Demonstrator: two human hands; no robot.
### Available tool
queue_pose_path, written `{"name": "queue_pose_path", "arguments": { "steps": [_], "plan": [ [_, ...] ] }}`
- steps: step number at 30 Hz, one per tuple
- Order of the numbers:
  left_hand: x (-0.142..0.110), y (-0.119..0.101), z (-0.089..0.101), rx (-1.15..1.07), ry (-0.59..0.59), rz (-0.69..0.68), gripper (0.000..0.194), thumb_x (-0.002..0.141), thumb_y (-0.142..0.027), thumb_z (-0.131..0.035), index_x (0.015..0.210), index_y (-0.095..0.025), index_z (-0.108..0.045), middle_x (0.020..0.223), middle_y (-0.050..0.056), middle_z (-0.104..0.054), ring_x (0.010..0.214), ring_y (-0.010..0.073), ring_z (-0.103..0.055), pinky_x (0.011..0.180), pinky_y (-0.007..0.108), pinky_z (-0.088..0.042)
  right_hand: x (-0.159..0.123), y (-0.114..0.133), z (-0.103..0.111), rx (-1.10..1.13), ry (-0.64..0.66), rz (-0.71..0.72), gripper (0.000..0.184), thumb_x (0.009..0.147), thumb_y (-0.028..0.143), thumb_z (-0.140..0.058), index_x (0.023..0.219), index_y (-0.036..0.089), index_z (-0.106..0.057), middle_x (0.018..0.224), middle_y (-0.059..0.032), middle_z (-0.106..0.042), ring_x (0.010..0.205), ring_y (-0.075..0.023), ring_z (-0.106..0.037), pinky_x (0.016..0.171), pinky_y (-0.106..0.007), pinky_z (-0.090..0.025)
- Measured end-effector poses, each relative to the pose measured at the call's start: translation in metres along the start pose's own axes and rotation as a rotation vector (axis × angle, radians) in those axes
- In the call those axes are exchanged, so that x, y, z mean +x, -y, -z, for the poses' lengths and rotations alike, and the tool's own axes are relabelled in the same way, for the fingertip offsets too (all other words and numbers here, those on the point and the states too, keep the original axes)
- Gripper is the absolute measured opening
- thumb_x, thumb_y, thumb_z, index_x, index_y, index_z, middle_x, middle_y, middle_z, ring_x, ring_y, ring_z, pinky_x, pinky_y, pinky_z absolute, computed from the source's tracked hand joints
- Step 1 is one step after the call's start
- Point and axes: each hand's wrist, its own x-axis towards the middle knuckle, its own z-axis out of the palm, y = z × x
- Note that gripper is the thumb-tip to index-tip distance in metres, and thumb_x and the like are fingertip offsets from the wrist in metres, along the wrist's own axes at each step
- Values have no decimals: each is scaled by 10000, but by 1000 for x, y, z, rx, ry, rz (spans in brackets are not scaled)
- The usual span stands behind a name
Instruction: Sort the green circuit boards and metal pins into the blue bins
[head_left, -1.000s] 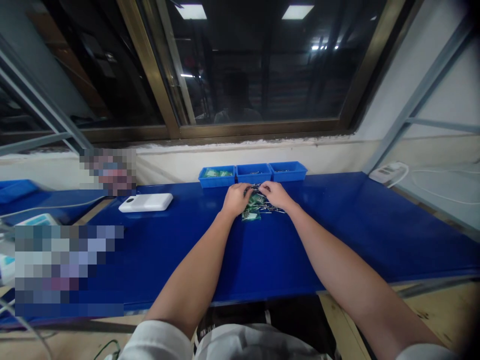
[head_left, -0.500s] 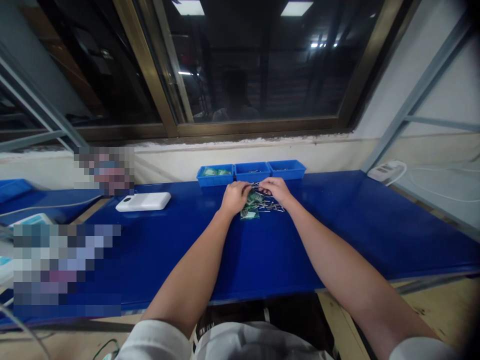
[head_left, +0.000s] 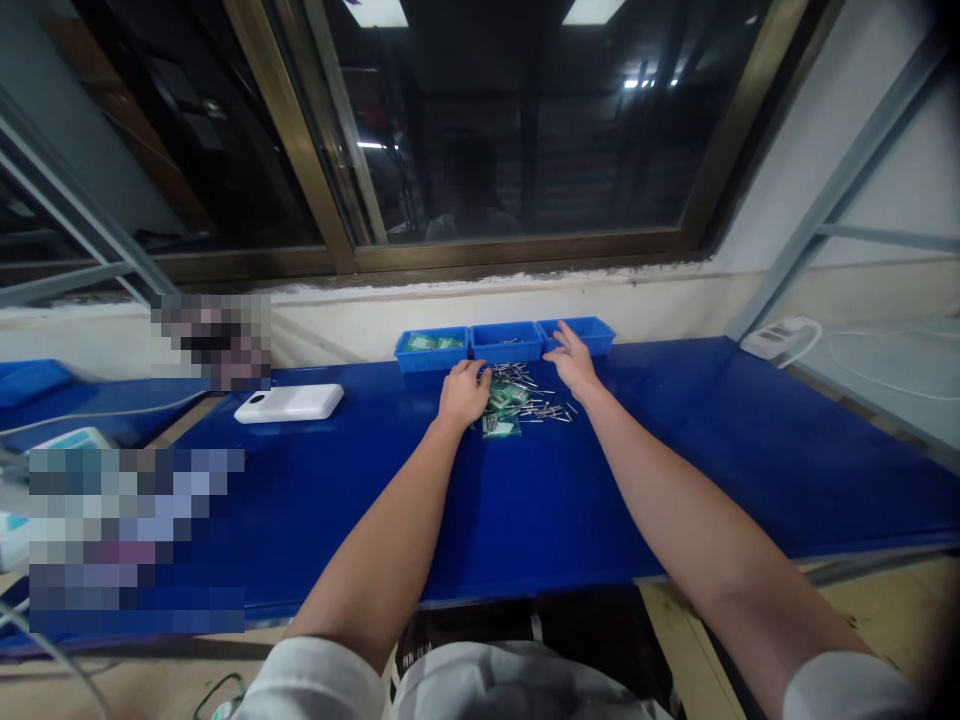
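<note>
A loose pile of thin silvery metal pins (head_left: 551, 411), too small to name exactly, lies on the blue tabletop. Green-tinted plastic bags (head_left: 502, 425) lie among them, one with a white patch. My left hand (head_left: 463, 393) rests against the pile's left side, fingers slightly bent and apart, with nothing visible in it. At the front edge of the right blue bin (head_left: 600, 338), my right hand (head_left: 574, 365) has its fingers spread and appears to hold nothing. Green bags fill part of the left blue bin (head_left: 433, 360). A few pins show in the middle blue bin (head_left: 506, 352).
A white power bank (head_left: 292, 403) lies to the left on the table. Farther right, a white power strip (head_left: 776, 338) with a cable sits by the metal frame (head_left: 795, 225). Another blue bin (head_left: 30, 380) stands at far left. Blurred-out patches cover things on the left.
My right hand has moved from the pins right and away to the right bin, its fingers opening out. My left hand has drawn slightly left and loosened. More of the pile shows.
</note>
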Motion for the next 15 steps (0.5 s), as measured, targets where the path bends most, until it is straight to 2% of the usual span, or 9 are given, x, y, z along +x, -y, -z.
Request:
{"name": "queue_pose_path", "arguments": {
  "steps": [2,6,9,12,15],
  "plan": [
    [-1,0,0,16,35,22,426,899,-416,-375,1198,-176,-561,1190,101,-572,1119,235,-514,969,348,-399,-3,-1,0,-118,6,49,690,620,149,-582,1300,177,-471,1189,-100,-599,879,-186,-595,818,-336,-482],
    [-2,-1,0,27,106,43,542,871,-539,-375,1241,-172,-525,1274,116,-529,1180,259,-479,995,372,-373,-13,-1,-3,-386,145,171,379,686,207,-579,1055,171,-658,932,-65,-682,845,-187,-603,845,-333,-461],
    [-3,-3,0,21,166,28,599,853,-580,-378,1244,-151,-524,1322,142,-490,1237,286,-428,1017,405,-342,-20,-2,-7,-553,240,229,270,693,303,-632,923,185,-712,908,-91,-678,925,-239,-578,877,-365,-427],
    [-4,-5,0,27,202,4,610,841,-586,-395,1232,-137,-535,1336,163,-471,1255,303,-406,1022,428,-328,-23,-1,-10,-594,269,249,202,687,310,-662,841,198,-728,911,-99,-673,935,-250,-570,862,-357,-420],
    [-4,-7,1,36,217,-14,594,838,-576,-409,1218,-139,-543,1328,166,-479,1254,294,-410,1025,426,-321,-24,0,-11,-557,300,215,141,689,253,-668,807,201,-725,828,-78,-685,807,-209,-604,779,-315,-445]
  ]
}}
